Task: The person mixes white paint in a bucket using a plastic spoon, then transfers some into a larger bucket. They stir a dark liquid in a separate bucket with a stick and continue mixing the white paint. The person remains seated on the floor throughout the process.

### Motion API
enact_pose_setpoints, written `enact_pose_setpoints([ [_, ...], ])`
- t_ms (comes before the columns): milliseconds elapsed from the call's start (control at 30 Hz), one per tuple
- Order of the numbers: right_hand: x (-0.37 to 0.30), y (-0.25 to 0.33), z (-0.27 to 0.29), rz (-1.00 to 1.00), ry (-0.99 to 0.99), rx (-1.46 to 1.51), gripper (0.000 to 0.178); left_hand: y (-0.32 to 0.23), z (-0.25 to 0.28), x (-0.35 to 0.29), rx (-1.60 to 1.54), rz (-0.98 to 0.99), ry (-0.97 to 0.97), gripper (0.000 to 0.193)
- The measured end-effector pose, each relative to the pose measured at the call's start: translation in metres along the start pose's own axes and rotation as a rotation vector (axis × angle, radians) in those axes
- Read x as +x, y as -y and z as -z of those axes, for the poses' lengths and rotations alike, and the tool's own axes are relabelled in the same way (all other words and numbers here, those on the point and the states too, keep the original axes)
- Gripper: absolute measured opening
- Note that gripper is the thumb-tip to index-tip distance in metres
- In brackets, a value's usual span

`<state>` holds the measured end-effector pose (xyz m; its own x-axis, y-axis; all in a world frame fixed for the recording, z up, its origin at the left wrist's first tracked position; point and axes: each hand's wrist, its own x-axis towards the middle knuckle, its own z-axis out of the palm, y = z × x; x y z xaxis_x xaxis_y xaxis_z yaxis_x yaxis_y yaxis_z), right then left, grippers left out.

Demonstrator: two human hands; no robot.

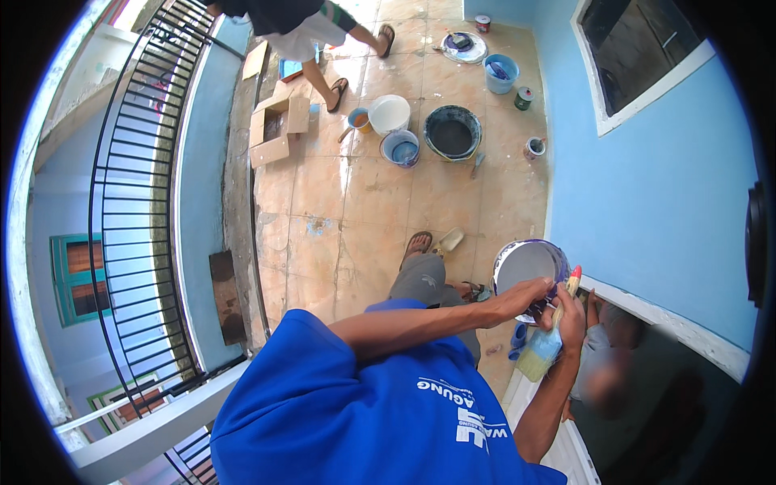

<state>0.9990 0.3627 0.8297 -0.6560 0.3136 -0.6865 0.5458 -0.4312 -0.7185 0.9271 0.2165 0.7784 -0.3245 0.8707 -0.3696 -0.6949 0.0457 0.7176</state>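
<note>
My right hand [571, 322] is closed around a paintbrush [540, 352]. Its red-tipped handle points up and its wide, pale blue and yellowish bristles hang below. At the near rim of a white and purple paint bucket [525, 263], my left hand [524, 297] has its fingers curled and looks closed on the rim; the fingertips are partly hidden. Pale paint or a pale inside shows in the bucket; I cannot tell which. The two hands are close together, beside the light blue wall.
Buckets, including a dark one [453, 132] and a white one [390, 115], stand on the tiled floor near an open cardboard box [275, 133]. Another person [311, 40] walks at the far left. A second person [596, 356] is at the white-framed opening on my right. A black railing [133, 210] runs along the left.
</note>
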Motion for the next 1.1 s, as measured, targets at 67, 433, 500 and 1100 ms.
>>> enact_pose_setpoints([
  [67, -0.008, -0.009, 0.000, -0.013, 0.054, -0.012, 0.032, 0.001, -0.004, -0.005, -0.080, 0.072, -0.032, 0.062],
  [433, -0.085, -0.058, -0.049, 0.015, -0.221, -0.160, 0.028, 0.008, 0.006, -0.072, -0.174, 0.301, 0.262, 0.085],
  [500, -0.099, -0.069, -0.064, 0.051, -0.267, -0.137, 0.027, 0.011, 0.005, -0.087, -0.150, 0.314, 0.238, 0.089],
  [1100, -0.196, -0.116, -0.118, 0.164, -0.410, -0.071, 0.032, 0.020, 0.018, -0.160, 0.176, 0.297, 0.419, 0.063],
])
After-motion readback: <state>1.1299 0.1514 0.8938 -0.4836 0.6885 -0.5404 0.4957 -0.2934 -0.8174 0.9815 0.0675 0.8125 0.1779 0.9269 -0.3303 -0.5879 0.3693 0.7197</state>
